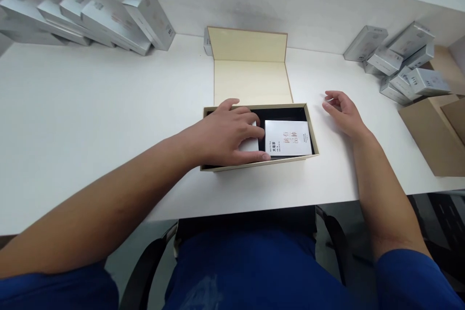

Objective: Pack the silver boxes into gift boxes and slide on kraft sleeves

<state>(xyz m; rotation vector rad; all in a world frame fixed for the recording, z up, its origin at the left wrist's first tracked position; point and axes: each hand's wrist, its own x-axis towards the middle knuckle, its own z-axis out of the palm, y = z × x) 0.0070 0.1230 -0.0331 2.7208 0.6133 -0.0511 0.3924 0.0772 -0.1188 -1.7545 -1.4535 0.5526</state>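
Observation:
An open cream gift box (261,163) with a black inside sits in front of me, its hinged lid (251,80) folded back towards the wall. My left hand (228,135) reaches into the left half, fingers and thumb around a small white carton (249,145) that it mostly hides. In the right half lies a white tea carton (288,138) with orange and black print, face up. To the right of the gift box, my right hand (343,112) hovers over or rests on the table, holding nothing, its fingers loosely bent and apart.
Several silvery-white cartons (112,19) lean in a row against the back wall at left. More such cartons (403,60) are heaped at right beside an open brown cardboard box (432,131). Another carton (208,42) shows partly behind the lid. The white table's (109,106) front edge is near my body.

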